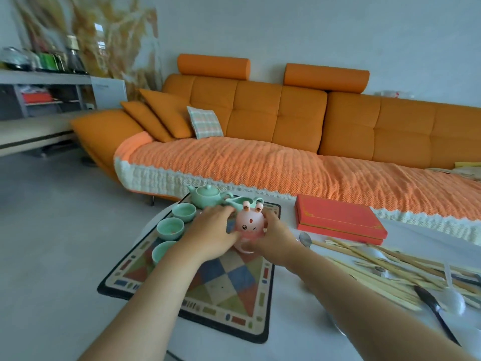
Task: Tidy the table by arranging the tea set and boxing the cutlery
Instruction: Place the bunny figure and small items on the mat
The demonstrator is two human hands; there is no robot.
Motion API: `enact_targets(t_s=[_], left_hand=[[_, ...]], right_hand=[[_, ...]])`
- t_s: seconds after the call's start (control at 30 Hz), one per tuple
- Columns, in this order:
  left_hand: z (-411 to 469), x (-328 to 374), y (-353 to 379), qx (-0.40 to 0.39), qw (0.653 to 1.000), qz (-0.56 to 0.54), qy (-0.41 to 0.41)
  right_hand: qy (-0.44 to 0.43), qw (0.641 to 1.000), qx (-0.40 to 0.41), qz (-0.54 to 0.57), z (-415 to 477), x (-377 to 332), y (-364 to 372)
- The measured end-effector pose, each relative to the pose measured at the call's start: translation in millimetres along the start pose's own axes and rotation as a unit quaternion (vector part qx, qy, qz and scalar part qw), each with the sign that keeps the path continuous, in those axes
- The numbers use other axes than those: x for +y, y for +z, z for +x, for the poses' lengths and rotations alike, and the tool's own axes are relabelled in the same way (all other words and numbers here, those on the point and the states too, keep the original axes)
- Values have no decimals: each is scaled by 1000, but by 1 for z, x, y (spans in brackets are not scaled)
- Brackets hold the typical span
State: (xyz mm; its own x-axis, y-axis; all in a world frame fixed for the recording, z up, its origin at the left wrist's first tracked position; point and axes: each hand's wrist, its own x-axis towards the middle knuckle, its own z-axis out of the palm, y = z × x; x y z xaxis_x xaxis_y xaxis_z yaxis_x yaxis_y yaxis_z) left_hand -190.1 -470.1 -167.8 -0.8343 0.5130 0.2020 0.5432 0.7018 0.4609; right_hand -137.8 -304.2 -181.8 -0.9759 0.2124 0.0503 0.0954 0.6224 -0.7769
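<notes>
A pink rabbit-shaped cup (249,224) stands on the patterned mat (229,287). My left hand (210,230) holds its left side and my right hand (276,237) curls round its right side. A green teapot (207,196) and a green pitcher (240,203) sit at the mat's far edge. Three green cups (170,227) line the mat's left side, the nearest partly hidden by my left forearm. A closed red box (338,218) lies to the right. Chopsticks (377,267) and spoons (429,303) are scattered in front of it.
The white table (299,332) ends close to an orange sofa (260,142) with a knitted cover. Grey floor lies to the left. A shelf with bottles (44,74) stands far left.
</notes>
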Motion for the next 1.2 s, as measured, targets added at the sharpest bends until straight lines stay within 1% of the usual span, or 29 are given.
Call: enact_targets(t_s=[0.07,0.1,0.2,0.27,0.37,0.47,0.6,0.77,0.83,0.9,1.0,1.1,1.2], left_hand=[[4,-11,1,30,998,51,8],[7,-17,2,32,996,77,8],[11,-32,10,-2,992,126,-5],[11,-38,15,-23,991,128,-7],[12,-44,18,-39,991,126,-8],[12,-47,16,-36,992,118,-10],[10,-48,15,-27,994,103,-13],[10,-50,15,-22,993,118,-18],[11,-48,15,-6,990,142,-15],[13,-41,15,21,990,142,-6],[17,-21,14,68,991,116,12],[20,4,16,137,986,89,34],[22,31,20,191,976,71,71]], right_hand=[[7,1000,3,21,3,-3,7],[9,999,10,29,4,-4,10],[22,998,34,47,8,-3,14],[28,997,43,49,8,-1,16],[36,998,48,13,11,2,18],[39,998,57,-7,21,2,21],[37,997,68,-1,34,-3,28],[40,997,67,6,31,-1,30],[38,997,64,7,29,1,29],[41,997,62,6,28,0,28],[40,998,46,-20,27,-3,24],[31,998,28,-55,18,-6,9],[15,997,43,-61,3,1,-21]])
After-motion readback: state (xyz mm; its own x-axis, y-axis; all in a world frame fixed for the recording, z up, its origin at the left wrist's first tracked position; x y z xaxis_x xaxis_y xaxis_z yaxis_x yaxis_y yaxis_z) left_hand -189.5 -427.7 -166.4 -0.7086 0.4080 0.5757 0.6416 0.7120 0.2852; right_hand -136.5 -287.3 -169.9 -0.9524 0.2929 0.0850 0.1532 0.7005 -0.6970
